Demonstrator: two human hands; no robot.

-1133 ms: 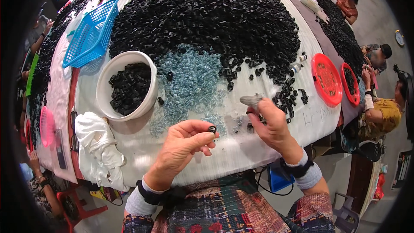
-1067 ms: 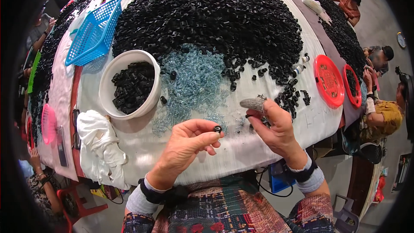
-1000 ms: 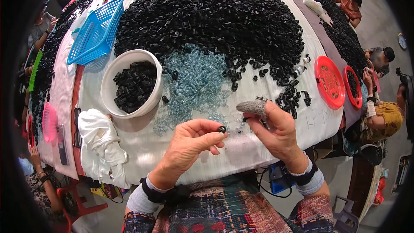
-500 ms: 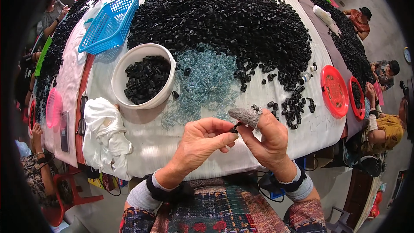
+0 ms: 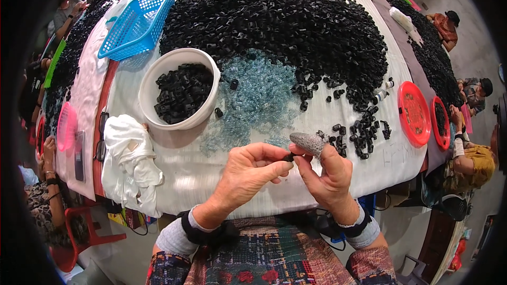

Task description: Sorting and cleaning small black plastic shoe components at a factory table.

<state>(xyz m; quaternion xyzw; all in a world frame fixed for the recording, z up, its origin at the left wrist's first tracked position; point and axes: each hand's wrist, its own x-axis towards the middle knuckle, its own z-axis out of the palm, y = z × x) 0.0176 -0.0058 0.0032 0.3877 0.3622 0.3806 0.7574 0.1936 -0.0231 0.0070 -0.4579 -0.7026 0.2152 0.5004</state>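
My left hand [image 5: 247, 171] pinches a small black plastic piece [image 5: 288, 157] between thumb and fingertips. Close against it on the right, my right hand [image 5: 330, 177] has its thumb and a finger drawn together at the piece; whether it holds a tiny part is hidden. A grey knitted finger cover [image 5: 308, 143] sits on one of my right fingers. Just beyond the hands spreads a heap of tiny translucent bluish pieces [image 5: 256, 95], too small to make out singly. Behind it lies a wide pile of black plastic pieces [image 5: 274, 24], with a loose cluster [image 5: 363, 132] off to the right.
A white bowl [image 5: 215, 82] part full of black pieces stands left of the bluish heap. Beyond it is a blue basket [image 5: 124, 50]. A white cloth [image 5: 129, 163] lies at left, a red round tray [image 5: 413, 113] at right. Other people work at neighbouring tables on both sides.
The grey-covered finger has tilted slightly to the right, and my right fingertips have moved against the black piece. The left hand keeps its pinch. The whole view has shifted a little.
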